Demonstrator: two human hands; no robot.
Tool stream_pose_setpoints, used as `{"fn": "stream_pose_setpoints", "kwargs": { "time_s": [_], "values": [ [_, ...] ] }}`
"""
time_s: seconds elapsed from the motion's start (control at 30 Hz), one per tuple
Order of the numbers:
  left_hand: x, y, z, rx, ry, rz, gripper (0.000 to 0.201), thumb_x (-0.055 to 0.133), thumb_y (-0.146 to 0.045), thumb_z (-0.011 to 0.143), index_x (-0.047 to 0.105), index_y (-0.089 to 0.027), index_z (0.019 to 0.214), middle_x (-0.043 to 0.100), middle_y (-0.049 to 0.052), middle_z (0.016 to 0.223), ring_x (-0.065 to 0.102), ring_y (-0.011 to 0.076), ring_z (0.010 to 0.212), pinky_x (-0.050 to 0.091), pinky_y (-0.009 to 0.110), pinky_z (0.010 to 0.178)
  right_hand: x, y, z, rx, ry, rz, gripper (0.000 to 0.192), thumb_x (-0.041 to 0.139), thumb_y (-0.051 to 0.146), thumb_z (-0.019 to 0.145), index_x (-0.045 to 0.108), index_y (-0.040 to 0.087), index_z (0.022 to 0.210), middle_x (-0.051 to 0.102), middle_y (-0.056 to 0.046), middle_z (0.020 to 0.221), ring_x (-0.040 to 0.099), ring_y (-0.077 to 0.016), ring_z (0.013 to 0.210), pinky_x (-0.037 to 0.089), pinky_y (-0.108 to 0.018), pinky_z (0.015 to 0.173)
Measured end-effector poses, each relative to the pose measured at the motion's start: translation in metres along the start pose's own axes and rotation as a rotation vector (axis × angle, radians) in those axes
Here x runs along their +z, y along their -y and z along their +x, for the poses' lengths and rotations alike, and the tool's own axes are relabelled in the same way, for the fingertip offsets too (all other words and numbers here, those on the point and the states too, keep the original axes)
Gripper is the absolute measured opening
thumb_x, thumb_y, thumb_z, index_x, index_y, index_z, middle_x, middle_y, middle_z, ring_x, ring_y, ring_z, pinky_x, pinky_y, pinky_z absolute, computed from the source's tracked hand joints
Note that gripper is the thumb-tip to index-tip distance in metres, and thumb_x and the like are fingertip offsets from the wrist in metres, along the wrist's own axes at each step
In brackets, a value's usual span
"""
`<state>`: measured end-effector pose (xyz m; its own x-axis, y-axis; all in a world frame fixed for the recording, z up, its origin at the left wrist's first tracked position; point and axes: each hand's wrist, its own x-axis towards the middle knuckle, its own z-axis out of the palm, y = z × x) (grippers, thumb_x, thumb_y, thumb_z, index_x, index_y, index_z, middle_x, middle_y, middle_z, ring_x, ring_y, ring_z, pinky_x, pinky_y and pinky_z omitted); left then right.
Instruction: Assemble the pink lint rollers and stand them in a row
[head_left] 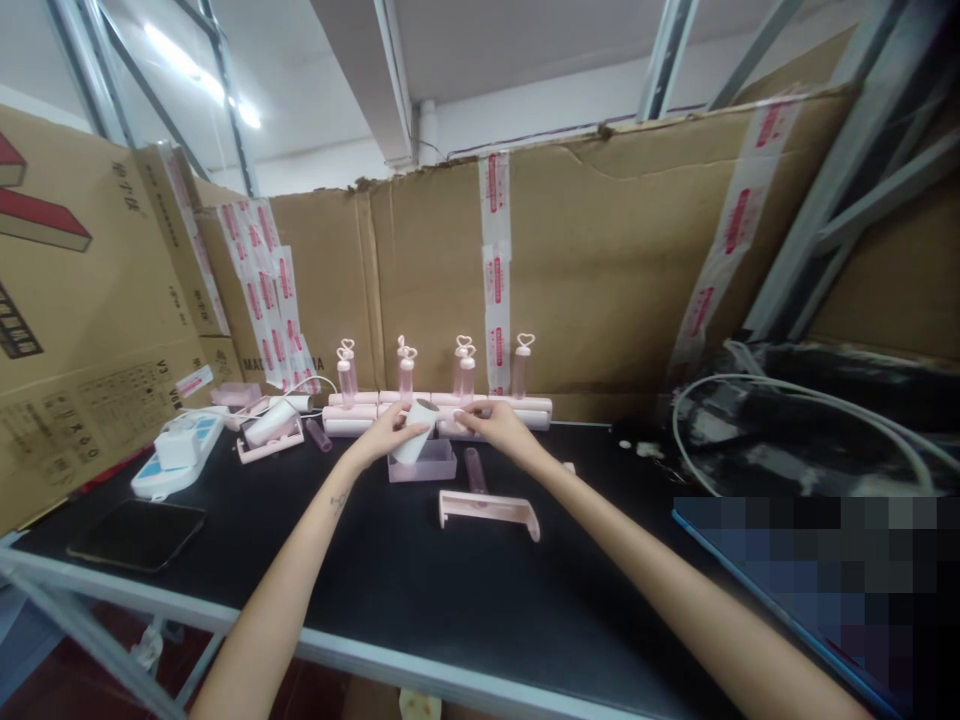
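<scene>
Grasped between the thumb and fingers of a worker's left hand (390,435), a tilted white cylinder (414,432) stands out above a black tabletop, its dark end turned up toward the right hand (504,430). That hand's fingertips meet at a small pale piece near the cylinder; whether they hold it cannot be told. Below the cylinder sits a translucent pink box (422,468); the cylinder overlaps its rim in view, and the box's inside is largely hidden. Between the forearms, a stretch of black tabletop (390,600) runs from a pink frame (491,510) to the metal rail (420,680) along the near edge. A translucent tube (474,468) lies just behind that frame. Close behind the hands, pink and white cylinders (349,420) lie in rows, with upright translucent bottles (523,370) topped by heart-shaped loops, before a cardboard wall (585,260) that bounds the far edge. At left, a second pink frame (270,452) carries a white cylinder, near a power strip (196,468) and a dark flat device (135,533).
</scene>
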<state>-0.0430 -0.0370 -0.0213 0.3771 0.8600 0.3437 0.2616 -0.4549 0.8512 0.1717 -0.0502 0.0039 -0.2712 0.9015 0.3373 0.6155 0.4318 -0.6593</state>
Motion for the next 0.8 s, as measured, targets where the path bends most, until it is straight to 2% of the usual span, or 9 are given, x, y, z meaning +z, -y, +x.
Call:
{"fn": "stream_pose_setpoints", "kwargs": {
  "time_s": [0.13, 0.23, 0.3, 0.37, 0.47, 0.6, 0.7, 0.8],
  "values": [
    [-0.001, -0.003, -0.001, 0.0, -0.026, 0.047, 0.047, 0.063, -0.043, 0.074, 0.049, -0.015, 0.11, 0.062, 0.01, 0.104, 0.06, 0.0218, 0.094, 0.047, 0.035, 0.082, 0.002, 0.007, -0.001, 0.002, 0.082, -0.124, 0.05, 0.036, 0.051, 0.084, 0.064, 0.014, 0.066, 0.062, -0.003, 0.06, 0.054, -0.0141, 0.057, 0.039, -0.023, 0.059],
    [0.001, -0.005, -0.005, -0.003, 0.009, 0.248, 0.055, 0.071, -0.047, 0.063, 0.055, -0.018, 0.107, 0.062, 0.007, 0.108, 0.057, 0.0238, 0.1, 0.043, 0.037, 0.091, -0.006, 0.005, -0.005, 0.081, 0.1, -0.262, 0.045, 0.043, 0.051, 0.082, 0.064, 0.015, 0.066, 0.062, -0.005, 0.059, 0.055, -0.017, 0.058, 0.036, -0.025, 0.056],
    [0.004, -0.008, -0.009, 0.006, 0.053, 0.427, 0.06, 0.072, -0.052, 0.059, 0.057, -0.02, 0.107, 0.061, 0.006, 0.109, 0.056, 0.0248, 0.1, 0.042, 0.038, 0.092, -0.013, 0.001, -0.011, 0.15, 0.134, -0.349, 0.042, 0.051, 0.051, 0.077, 0.063, 0.015, 0.06, 0.06, -0.006, 0.054, 0.055, -0.0184, 0.056, 0.033, -0.026, 0.053],
    [0.01, -0.014, -0.012, 0.071, 0.045, 0.57, 0.057, 0.066, -0.056, 0.064, 0.056, -0.02, 0.107, 0.06, 0.007, 0.111, 0.054, 0.0253, 0.104, 0.04, 0.038, 0.092, -0.018, -0.003, -0.021, 0.208, 0.196, -0.405, 0.045, 0.054, 0.055, 0.073, 0.06, 0.015, 0.052, 0.057, -0.007, 0.05, 0.054, -0.0181, 0.052, 0.031, -0.026, 0.051],
    [0.027, -0.028, -0.018, 0.252, 0.001, 0.749, 0.052, 0.056, -0.06, 0.072, 0.055, -0.018, 0.101, 0.058, 0.009, 0.104, 0.052, 0.0261, 0.102, 0.04, 0.039, 0.089, -0.016, -0.007, -0.039, 0.256, 0.284, -0.418, 0.05, 0.052, 0.061, 0.071, 0.061, 0.016, 0.052, 0.06, -0.007, 0.053, 0.053, -0.0171, 0.051, 0.03, -0.026, 0.048],
    [0.059, -0.043, -0.025, 0.516, 0.137, 0.901, 0.054, 0.053, -0.062, 0.073, 0.052, -0.016, 0.102, 0.056, 0.01, 0.097, 0.052, 0.0254, 0.092, 0.041, 0.038, 0.082, -0.014, -0.008, -0.056, 0.296, 0.408, -0.337, 0.045, 0.057, 0.059, 0.069, 0.064, 0.016, 0.056, 0.063, -0.005, 0.054, 0.054, -0.0142, 0.051, 0.034, -0.023, 0.047],
    [0.071, -0.041, -0.027, 0.541, 0.207, 0.965, 0.053, 0.047, -0.062, 0.077, 0.052, -0.017, 0.104, 0.056, 0.011, 0.096, 0.052, 0.0263, 0.092, 0.041, 0.038, 0.081, -0.02, -0.009, -0.061, 0.357, 0.46, -0.285, 0.043, 0.057, 0.057, 0.069, 0.066, 0.016, 0.059, 0.062, -0.004, 0.049, 0.051, -0.0126, 0.045, 0.035, -0.022, 0.044],
    [0.067, -0.033, -0.025, 0.486, 0.191, 0.912, 0.05, 0.045, -0.06, 0.079, 0.051, -0.018, 0.105, 0.055, 0.01, 0.101, 0.051, 0.0255, 0.096, 0.042, 0.037, 0.083, -0.023, -0.014, -0.062, 0.415, 0.469, -0.273, 0.047, 0.056, 0.061, 0.067, 0.066, 0.015, 0.059, 0.061, -0.004, 0.045, 0.047, -0.0122, 0.039, 0.034, -0.023, 0.041]
  ]
}}
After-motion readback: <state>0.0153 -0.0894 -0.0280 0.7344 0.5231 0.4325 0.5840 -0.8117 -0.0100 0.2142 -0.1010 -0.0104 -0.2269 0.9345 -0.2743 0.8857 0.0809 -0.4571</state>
